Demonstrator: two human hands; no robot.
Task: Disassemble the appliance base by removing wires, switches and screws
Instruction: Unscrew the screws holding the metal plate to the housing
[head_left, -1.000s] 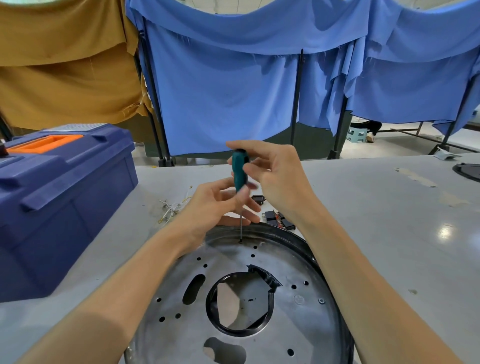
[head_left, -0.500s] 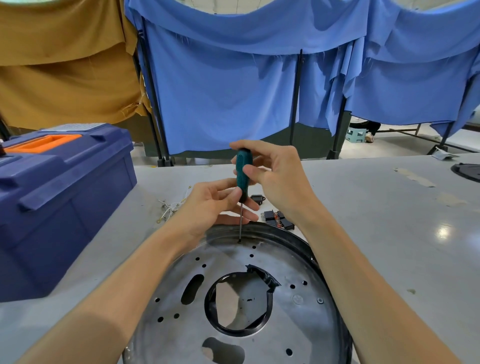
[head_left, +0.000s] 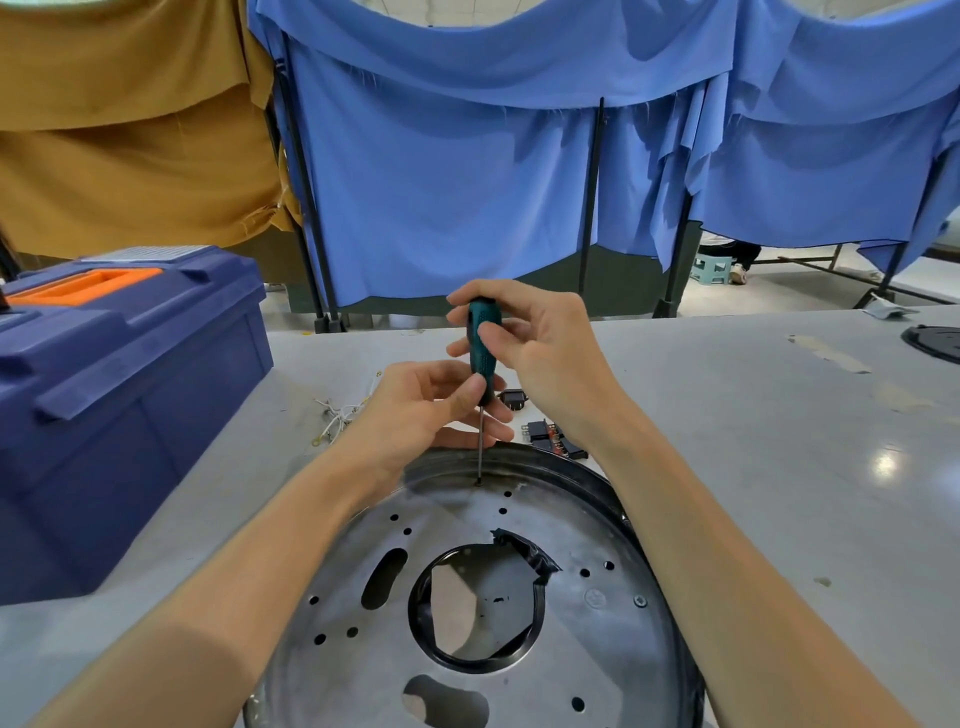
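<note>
Now the screwdriver (head_left: 480, 343) stands upright in the centre of the frame, its tip in a screw (head_left: 478, 482) near the far rim of the appliance base (head_left: 571, 519), which lies flat on the table (head_left: 779, 467) at lower middle. My right hand (head_left: 545, 364) pinches the green handle near its top, to turn it. My left hand (head_left: 426, 410) curls its fingers around the handle's lower end, I think to hold the shaft straight. Wires (head_left: 337, 415) and switches (head_left: 550, 439) lie just behind the base.

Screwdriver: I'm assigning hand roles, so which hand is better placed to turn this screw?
Right. The right hand pinches the screwdriver at its handle top, free to twist; the left hand only steadies its lower end, above the base.
</note>
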